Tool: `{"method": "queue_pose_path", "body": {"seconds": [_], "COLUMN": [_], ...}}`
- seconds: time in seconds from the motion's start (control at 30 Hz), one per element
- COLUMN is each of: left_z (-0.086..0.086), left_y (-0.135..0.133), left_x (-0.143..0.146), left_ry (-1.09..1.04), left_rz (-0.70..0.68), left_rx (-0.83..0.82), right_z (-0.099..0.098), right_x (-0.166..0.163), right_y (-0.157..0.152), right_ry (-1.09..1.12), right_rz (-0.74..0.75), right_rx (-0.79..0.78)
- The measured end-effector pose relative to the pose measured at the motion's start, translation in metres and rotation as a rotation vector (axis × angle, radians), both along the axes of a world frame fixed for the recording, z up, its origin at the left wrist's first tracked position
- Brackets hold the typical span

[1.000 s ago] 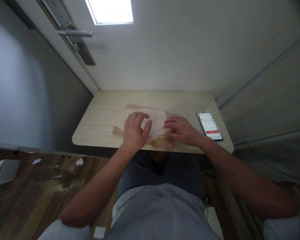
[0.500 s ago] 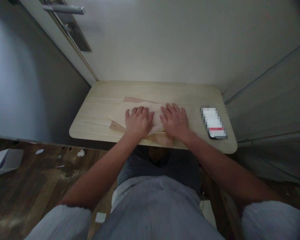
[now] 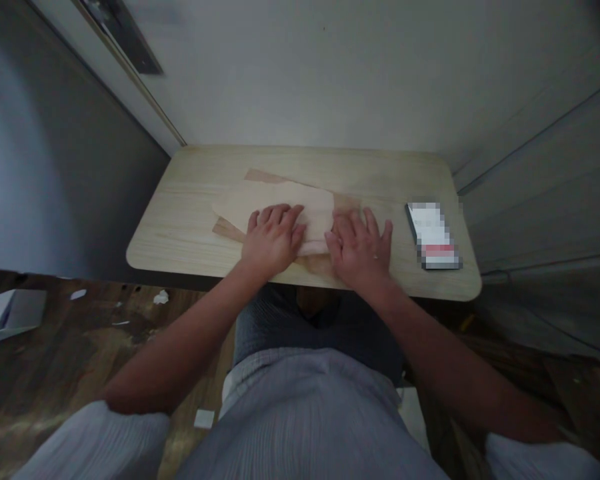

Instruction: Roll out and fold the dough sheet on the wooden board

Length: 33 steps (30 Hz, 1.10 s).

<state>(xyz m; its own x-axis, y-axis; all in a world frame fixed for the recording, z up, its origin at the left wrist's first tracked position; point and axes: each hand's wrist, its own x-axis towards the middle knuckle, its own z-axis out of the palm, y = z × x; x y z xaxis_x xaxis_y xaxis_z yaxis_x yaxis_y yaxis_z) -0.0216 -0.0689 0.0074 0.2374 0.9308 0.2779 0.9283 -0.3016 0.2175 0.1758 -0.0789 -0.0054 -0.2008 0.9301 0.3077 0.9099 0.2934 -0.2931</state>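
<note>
A pale folded sheet of paper [image 3: 280, 200] lies on a brown paper sheet [image 3: 260, 177] on the small light wooden table [image 3: 200, 200]. My left hand [image 3: 273, 239] rests flat on the near part of the pale sheet, fingers stretched out. My right hand [image 3: 361, 245] lies flat beside it, at the sheet's right edge and over the brown paper, fingers spread. Neither hand grips anything.
A phone [image 3: 433, 235] with a lit screen lies near the table's right end. A white door [image 3: 280, 67] stands behind the table, a grey wall to the left. Paper scraps [image 3: 160, 297] and a flat box [image 3: 10, 312] lie on the wooden floor at left.
My hands went from curled over the sheet to flat on it, and the right hand slid a little to the right. The view tilted down, so the table sits higher in the picture.
</note>
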Motion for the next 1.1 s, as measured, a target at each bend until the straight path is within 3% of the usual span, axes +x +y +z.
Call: {"method": "queue_pose_path", "body": {"seconds": [0.17,0.33,0.47,0.53,0.7,0.77,0.9,1.1], "left_z": [-0.002,0.0,0.002,0.002,-0.006,-0.008,-0.008,-0.007], "left_y": [0.012,0.001,0.004,0.008,-0.002,-0.014,-0.031,-0.026], "left_x": [-0.008,-0.023,-0.046,-0.058,-0.064,-0.054,-0.025,-0.011], "left_ry": [-0.003,-0.037,-0.104,-0.206,-0.46,-0.418,-0.229,-0.135], "left_rz": [-0.005,-0.119,-0.195,-0.129,0.228,0.156,-0.186,-0.17], "left_rx": [-0.043,-0.087,-0.073,0.012,0.253,0.217,0.006,-0.015], "right_z": [0.002,0.003,0.006,0.005,-0.005,-0.009,-0.012,-0.024], "right_x": [0.0,0.006,0.004,0.007,0.033,0.042,0.043,0.021], "right_y": [0.011,-0.017,-0.032,-0.033,-0.031,-0.03,-0.025,-0.023], "right_ry": [0.048,0.041,0.067,0.106,0.386,0.516,0.618,0.687], "right_rz": [0.051,0.282,0.34,0.328,0.18,0.038,-0.117,-0.082], "right_rx": [-0.044,-0.013,-0.026,-0.034,-0.059,-0.088,-0.123,-0.184]}}
